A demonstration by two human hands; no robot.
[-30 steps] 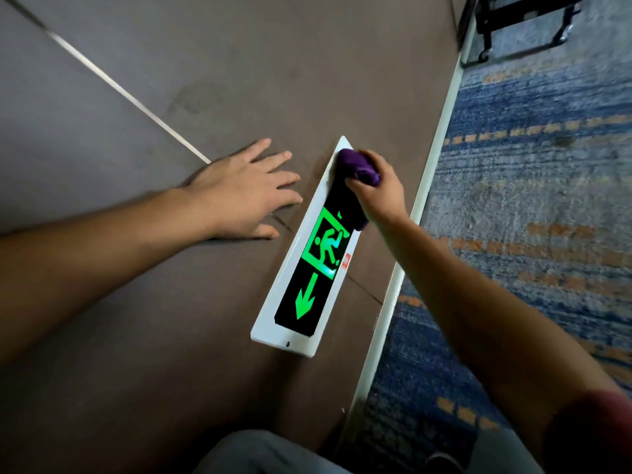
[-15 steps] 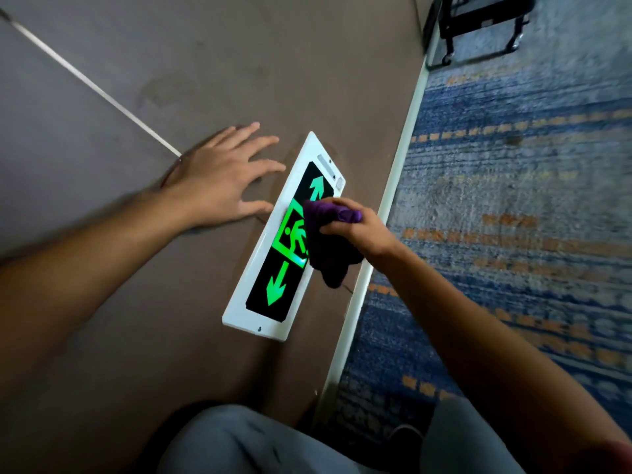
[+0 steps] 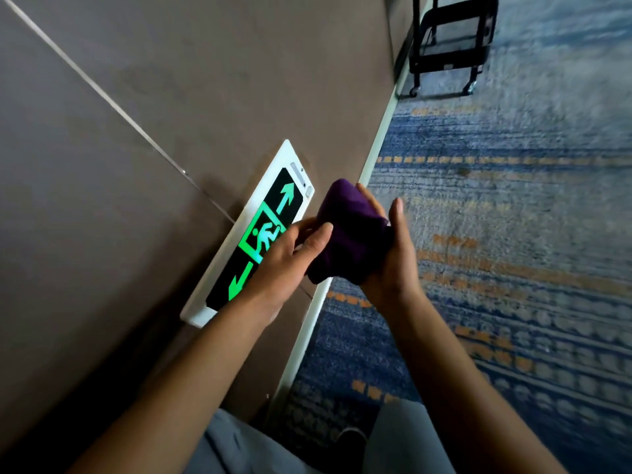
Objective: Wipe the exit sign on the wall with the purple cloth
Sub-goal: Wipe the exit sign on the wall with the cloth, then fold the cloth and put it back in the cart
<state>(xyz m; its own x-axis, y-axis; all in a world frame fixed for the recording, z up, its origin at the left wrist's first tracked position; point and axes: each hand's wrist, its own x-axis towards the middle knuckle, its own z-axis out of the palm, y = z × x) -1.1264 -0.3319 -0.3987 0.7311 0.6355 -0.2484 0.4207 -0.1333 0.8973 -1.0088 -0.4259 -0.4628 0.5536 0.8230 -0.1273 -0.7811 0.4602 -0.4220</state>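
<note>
The exit sign (image 3: 273,213) is a white-framed black panel with green arrows and a running figure, fixed low on the brown wall. The purple cloth (image 3: 345,234) is bunched up in front of the sign, away from its face. My right hand (image 3: 390,254) cups the cloth from the right with the thumb raised. My left hand (image 3: 290,265) pinches the cloth's left side with thumb and fingers and covers part of the sign's lower half.
A white skirting strip (image 3: 376,155) runs along the base of the brown wall (image 3: 171,97). Blue and orange patterned carpet (image 3: 513,217) fills the right. A black wheeled cart (image 3: 448,46) stands at the top right. My grey-trousered knees (image 3: 239,449) show at the bottom.
My left hand left the wall and came over to take the cloth. My right hand pulled the cloth off the sign's face, and both hands now hold it.
</note>
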